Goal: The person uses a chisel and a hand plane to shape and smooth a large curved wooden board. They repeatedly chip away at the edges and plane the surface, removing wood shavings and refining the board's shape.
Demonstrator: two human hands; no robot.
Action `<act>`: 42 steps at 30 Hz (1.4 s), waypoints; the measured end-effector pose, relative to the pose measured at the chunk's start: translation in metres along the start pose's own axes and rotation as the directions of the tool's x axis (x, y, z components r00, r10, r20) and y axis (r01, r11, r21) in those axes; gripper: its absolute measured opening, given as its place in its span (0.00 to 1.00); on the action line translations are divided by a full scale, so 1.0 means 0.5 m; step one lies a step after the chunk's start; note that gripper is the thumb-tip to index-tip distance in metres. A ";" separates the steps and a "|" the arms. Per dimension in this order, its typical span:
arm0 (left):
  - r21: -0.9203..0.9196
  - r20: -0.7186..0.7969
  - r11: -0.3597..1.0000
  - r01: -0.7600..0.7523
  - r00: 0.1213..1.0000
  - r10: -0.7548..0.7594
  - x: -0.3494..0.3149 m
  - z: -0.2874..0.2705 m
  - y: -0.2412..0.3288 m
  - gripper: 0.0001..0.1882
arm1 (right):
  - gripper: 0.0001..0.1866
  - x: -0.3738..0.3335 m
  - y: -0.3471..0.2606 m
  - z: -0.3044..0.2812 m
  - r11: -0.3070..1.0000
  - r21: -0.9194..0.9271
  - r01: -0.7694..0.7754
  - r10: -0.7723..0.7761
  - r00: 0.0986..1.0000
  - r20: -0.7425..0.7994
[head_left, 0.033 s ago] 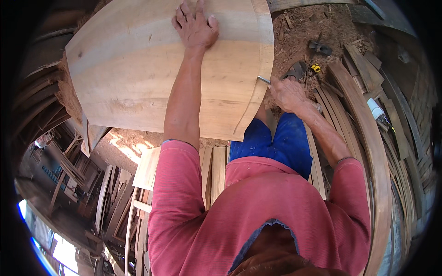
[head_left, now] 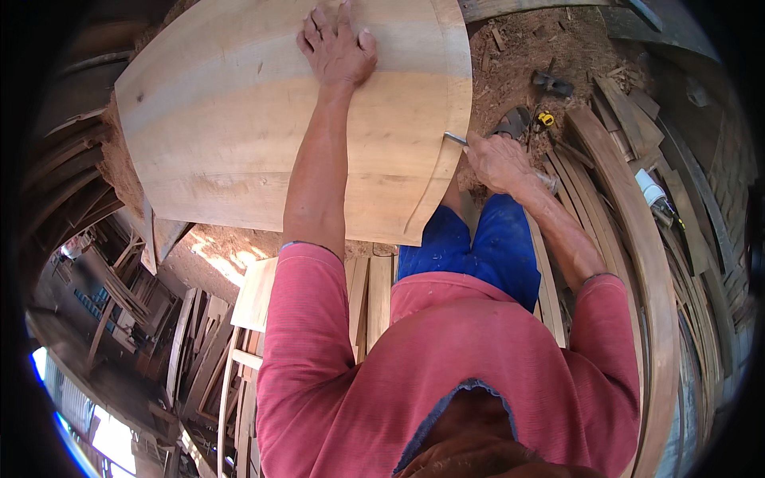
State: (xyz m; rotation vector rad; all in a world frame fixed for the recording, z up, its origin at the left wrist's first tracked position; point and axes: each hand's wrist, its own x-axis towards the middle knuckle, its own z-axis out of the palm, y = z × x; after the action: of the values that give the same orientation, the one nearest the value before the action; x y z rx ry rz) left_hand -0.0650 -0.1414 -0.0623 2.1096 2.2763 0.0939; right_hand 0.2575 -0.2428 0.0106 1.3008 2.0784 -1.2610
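Observation:
A broad pale wooden panel [head_left: 231, 127] with a curved outline lies in front of me. My left hand [head_left: 339, 52] rests on its far part, palm down with the fingers spread. At the panel's right edge, my right hand [head_left: 498, 159] is closed around a slim metal tool [head_left: 455, 139]. Only the tool's flat, narrow front end shows, touching the wood near the edge; my fingers cover the rest, so its exact kind is unclear. A thin curved line runs along the panel from the tool's tip toward the near corner.
Long wooden boards [head_left: 629, 239] lie along my right side. A yellow tape measure [head_left: 545, 119] and a dark clamp-like tool [head_left: 552, 83] sit on the sawdust-covered ground [head_left: 518, 60]. A white cup-like container [head_left: 649, 187] stands among the boards. Lumber [head_left: 203, 350] is stacked at lower left.
The metal tool's tip and my right hand have shifted very slightly left. The panel's right edge has also shifted a little left. My left hand stays on the panel.

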 end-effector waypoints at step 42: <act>-0.181 0.149 0.968 -0.173 0.968 0.200 -0.622 -0.050 0.129 0.50 | 0.08 -0.184 0.102 0.208 -0.103 0.986 0.129 0.487 0.871 -0.063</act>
State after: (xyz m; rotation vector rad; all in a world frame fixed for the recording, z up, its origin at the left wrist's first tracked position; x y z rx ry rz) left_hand 0.0209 -0.4472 -0.0372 2.1515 1.9041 0.1050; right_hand 0.3330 -0.3691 -0.0045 2.5088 0.4671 -2.7753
